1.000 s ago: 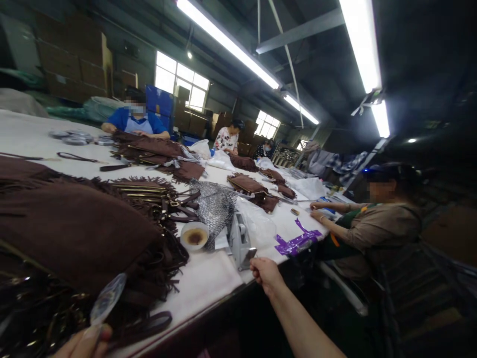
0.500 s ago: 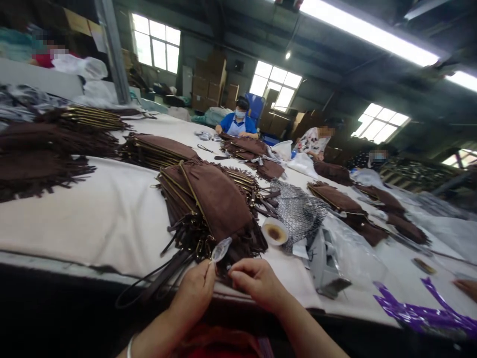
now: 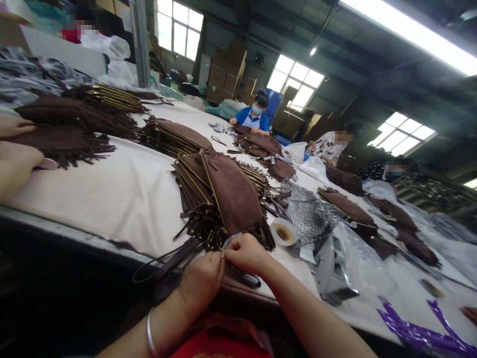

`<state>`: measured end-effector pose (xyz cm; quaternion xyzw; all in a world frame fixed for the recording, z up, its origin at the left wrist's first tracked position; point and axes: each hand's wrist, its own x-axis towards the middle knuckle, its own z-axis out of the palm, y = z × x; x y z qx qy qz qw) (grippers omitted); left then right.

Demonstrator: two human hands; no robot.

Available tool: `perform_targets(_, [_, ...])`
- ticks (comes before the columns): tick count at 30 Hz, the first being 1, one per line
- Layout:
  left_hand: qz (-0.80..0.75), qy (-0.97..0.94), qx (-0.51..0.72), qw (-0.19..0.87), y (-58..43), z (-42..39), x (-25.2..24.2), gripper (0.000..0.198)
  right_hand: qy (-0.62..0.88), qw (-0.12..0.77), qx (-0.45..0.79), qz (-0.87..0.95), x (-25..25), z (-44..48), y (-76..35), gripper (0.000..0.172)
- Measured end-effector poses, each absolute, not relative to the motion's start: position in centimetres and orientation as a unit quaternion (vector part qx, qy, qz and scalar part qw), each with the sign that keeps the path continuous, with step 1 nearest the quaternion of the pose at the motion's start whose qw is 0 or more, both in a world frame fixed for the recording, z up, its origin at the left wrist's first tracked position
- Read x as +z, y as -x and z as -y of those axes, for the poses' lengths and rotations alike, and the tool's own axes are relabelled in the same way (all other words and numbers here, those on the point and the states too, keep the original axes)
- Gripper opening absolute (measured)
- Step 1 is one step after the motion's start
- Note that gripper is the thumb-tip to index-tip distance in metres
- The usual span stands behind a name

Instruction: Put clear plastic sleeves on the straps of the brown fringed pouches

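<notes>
My left hand [image 3: 204, 276] and my right hand [image 3: 248, 253] meet at the table's front edge, fingers pinched together. A small piece of clear plastic [image 3: 228, 241] shows between them, mostly hidden behind my right fingers. Just beyond is a stack of brown fringed pouches [image 3: 234, 191] with gold zips. Dark wrist straps [image 3: 179, 258] and metal clasps hang from its near side, below and beside my hands. A dark loop [image 3: 253, 282] lies under my right wrist.
A white dish with brown contents [image 3: 283, 232] and a grey-white device [image 3: 333, 273] stand to the right, near bubble wrap [image 3: 311, 211] and purple plastic [image 3: 425, 328]. Another person's hands [image 3: 17, 154] touch brown pouches [image 3: 61, 141] at left. Several people sit across the table.
My right hand has come over to my left, and the clear plastic is now largely covered. Another person's hands have appeared at the left edge. The view has shifted left.
</notes>
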<state>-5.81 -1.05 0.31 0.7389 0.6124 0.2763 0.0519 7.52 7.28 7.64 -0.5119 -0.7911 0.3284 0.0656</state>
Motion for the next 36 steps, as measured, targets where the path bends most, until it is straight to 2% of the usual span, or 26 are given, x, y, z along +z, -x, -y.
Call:
perform_targets(5, [-0.653, -0.689, 0.312, -0.028, 5.5, 1.3, -0.3, 0.017, 0.535, 0.027, 0.314, 0.783, 7.8, -7.7, -6.8, 0.018])
perform_targets(8, [-0.641, -0.679, 0.354, -0.054, 5.5, 1.3, -1.1, 0.029, 0.542, 0.018, 0.313, 0.780, 7.8, -7.7, -6.5, 0.020])
perform_targets(12, [-0.608, -0.702, 0.368, -0.057, 5.8, 1.3, -1.4, 0.026, 0.545, 0.015, 0.303, 0.782, 8.1, -7.5, -6.4, 0.020])
perform_targets(16, [-0.617, -0.699, 0.360, 0.029, 5.8, 1.2, -0.5, 0.018, 0.530, 0.042, 0.297, 0.793, 8.2, -7.3, -6.6, 0.021])
perform_targets(24, [-0.648, -0.620, 0.406, 0.176, 5.8, 0.8, 0.6, 0.018, 0.512, 0.138, 0.351, 0.771, 7.6, -4.8, -8.2, 0.023])
perform_targets(28, [-0.636, -0.581, 0.434, 0.264, 5.7, 0.8, 1.2, 0.021, 0.565, 0.204, 0.414, 0.684, 6.7, -3.3, -8.7, 0.014])
perform_targets(32, [-0.625, -0.510, 0.446, 0.388, 5.3, 0.8, 2.2, 0.025, 0.592, 0.263, 0.449, 0.616, 5.4, -2.3, -8.8, 0.005])
perform_targets(36, [-0.582, -0.380, 0.464, 0.549, 4.8, 0.9, 2.6, 0.030, 0.594, 0.297, 0.436, 0.608, 4.3, -1.7, -8.9, 0.007])
